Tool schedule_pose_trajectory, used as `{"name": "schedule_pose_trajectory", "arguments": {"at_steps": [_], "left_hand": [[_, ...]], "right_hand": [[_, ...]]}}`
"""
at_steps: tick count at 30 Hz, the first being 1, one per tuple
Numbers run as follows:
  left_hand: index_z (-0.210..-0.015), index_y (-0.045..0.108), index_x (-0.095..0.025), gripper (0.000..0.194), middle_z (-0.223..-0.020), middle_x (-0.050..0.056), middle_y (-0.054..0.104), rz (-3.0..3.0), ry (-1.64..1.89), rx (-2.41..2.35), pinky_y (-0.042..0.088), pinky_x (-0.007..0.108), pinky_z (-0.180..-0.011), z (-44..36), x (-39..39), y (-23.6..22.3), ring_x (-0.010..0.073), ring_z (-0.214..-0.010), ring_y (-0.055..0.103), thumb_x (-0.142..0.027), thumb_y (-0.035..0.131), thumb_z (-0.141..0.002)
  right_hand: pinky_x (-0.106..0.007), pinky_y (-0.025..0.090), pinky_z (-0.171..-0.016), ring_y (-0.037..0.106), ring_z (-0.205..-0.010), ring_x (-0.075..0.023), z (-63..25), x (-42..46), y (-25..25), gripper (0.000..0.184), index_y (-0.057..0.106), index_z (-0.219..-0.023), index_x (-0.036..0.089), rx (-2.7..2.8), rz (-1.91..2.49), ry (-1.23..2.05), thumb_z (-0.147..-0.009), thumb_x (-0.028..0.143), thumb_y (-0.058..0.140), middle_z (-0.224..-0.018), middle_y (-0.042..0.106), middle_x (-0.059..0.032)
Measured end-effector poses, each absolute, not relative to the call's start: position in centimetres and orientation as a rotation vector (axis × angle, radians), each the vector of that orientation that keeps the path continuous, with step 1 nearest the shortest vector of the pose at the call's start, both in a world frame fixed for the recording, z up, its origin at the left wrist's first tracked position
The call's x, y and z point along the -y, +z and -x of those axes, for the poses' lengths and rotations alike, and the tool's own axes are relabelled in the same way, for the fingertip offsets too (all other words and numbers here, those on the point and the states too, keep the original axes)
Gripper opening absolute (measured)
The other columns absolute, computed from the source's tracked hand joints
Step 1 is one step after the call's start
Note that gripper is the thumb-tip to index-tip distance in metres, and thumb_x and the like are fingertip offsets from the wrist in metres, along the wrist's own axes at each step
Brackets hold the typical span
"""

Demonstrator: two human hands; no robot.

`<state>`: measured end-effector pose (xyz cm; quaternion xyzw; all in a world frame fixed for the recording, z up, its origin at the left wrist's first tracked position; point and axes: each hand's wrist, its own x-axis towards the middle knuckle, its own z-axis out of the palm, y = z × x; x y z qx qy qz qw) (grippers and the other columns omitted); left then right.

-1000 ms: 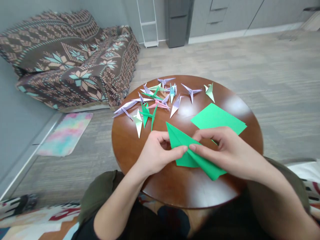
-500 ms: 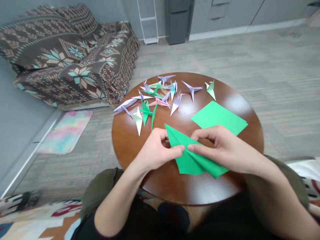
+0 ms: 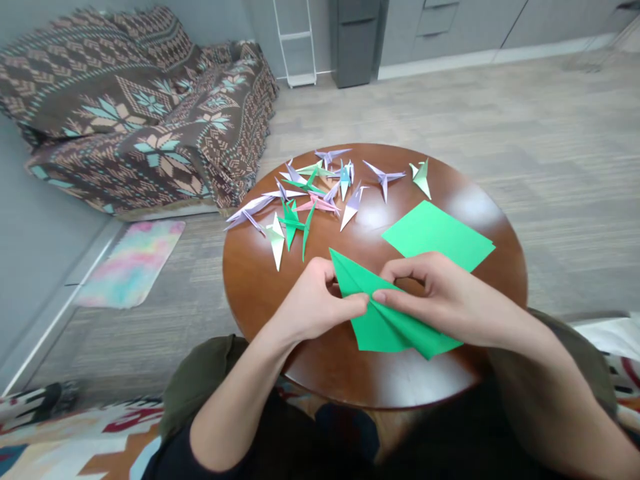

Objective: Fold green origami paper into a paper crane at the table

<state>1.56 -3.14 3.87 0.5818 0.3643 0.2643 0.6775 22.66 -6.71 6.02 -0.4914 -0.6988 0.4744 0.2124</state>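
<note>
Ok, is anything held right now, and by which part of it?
Yes: a partly folded green sheet. The left grip holds its left edge, the right grip its upper-right edge, thumbs close together near the middle.

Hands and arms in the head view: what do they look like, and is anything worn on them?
The left hand and right hand are bare, with no gloves, rings or watch visible. Both forearms are uncovered. A black sleeve ends near the left elbow; the right sleeve can't be made out.
</note>
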Motion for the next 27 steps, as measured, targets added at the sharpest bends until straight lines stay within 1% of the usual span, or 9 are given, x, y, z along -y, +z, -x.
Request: {"name": "schedule_pose_trajectory", "arguments": {"at_steps": [3,8,12,15,20,24,26,27], "left_hand": [[-0.06,0.065,-0.014,0.008,-0.061,-0.002,0.06,-1.301,0.61,-0.834,0.043,0.022,-0.056,-1.4,2.9,4.0,0.0103,-0.058,0.05,-0.016,0.072,-0.064],[-0.062,0.069,-0.014,0.006,-0.063,0.0,0.066,-1.309,0.599,-0.868,0.046,0.022,-0.057,-0.8,2.6,3.8,0.0113,-0.058,0.056,-0.017,0.074,-0.063],[-0.066,0.074,-0.014,0.008,-0.065,0.003,0.072,-1.322,0.668,-0.962,0.047,0.023,-0.058,0.0,1.9,3.5,0.0136,-0.06,0.062,-0.02,0.077,-0.061],[-0.064,0.075,-0.015,0.006,-0.067,0.004,0.074,-1.361,0.704,-0.995,0.049,0.024,-0.059,0.7,1.2,3.2,0.0146,-0.062,0.065,-0.02,0.077,-0.061],[-0.066,0.077,-0.017,0.003,-0.067,0.005,0.075,-1.427,0.785,-0.956,0.049,0.025,-0.061,2.1,0.3,2.5,0.0164,-0.065,0.067,-0.02,0.078,-0.067],[-0.069,0.077,-0.017,0.006,-0.067,0.004,0.074,-1.407,0.917,-0.894,0.054,0.028,-0.071,2.8,-0.2,2.3,0.0164,-0.069,0.069,-0.02,0.078,-0.075],[-0.073,0.076,-0.016,0.008,-0.07,0.003,0.074,-1.363,0.965,-0.876,0.055,0.026,-0.074,2.8,-0.1,2.5,0.0156,-0.072,0.07,-0.022,0.078,-0.077],[-0.076,0.076,-0.016,0.008,-0.073,0.003,0.074,-1.339,0.957,-0.861,0.055,0.025,-0.073,2.7,0.0,2.6,0.0148,-0.073,0.069,-0.023,0.078,-0.078]], "right_hand": [[-0.026,0.03,-0.052,0.042,-0.059,-0.0112,-22.8,6.8,6.0,0.031,0.06,-0.072,0.019,1.99,1.35,1.326,-0.097,0.035,0.066,-0.064,0.051,0.0052],[-0.027,0.032,-0.056,0.043,-0.061,-0.012,-23.0,6.9,5.7,0.03,0.059,-0.074,0.019,2.064,1.328,1.355,-0.099,0.036,0.062,-0.065,0.048,0.005],[-0.029,0.032,-0.056,0.044,-0.061,-0.0126,-23.2,6.9,5.5,0.031,0.061,-0.075,0.019,2.117,1.317,1.407,-0.1,0.039,0.061,-0.065,0.051,0.0043],[-0.029,0.032,-0.056,0.046,-0.061,-0.0132,-23.3,6.8,5.4,0.033,0.063,-0.077,0.019,2.125,1.325,1.456,-0.1,0.042,0.06,-0.066,0.054,0.0034],[-0.029,0.035,-0.057,0.05,-0.063,-0.0142,-23.4,6.7,5.3,0.031,0.065,-0.078,0.019,2.115,1.331,1.479,-0.099,0.042,0.06,-0.069,0.059,0.0022],[-0.028,0.038,-0.059,0.053,-0.065,-0.0144,-23.6,6.7,5.3,0.03,0.067,-0.078,0.019,2.085,1.293,1.536,-0.098,0.041,0.062,-0.07,0.062,0.0022],[-0.028,0.039,-0.06,0.054,-0.066,-0.0145,-23.7,6.7,5.3,0.03,0.067,-0.079,0.02,2.058,1.298,1.528,-0.098,0.042,0.063,-0.071,0.062,0.0021],[-0.028,0.039,-0.06,0.054,-0.066,-0.0147,-23.7,6.6,5.3,0.03,0.067,-0.078,0.02,2.042,1.312,1.504,-0.098,0.042,0.064,-0.071,0.062,0.002]]}}
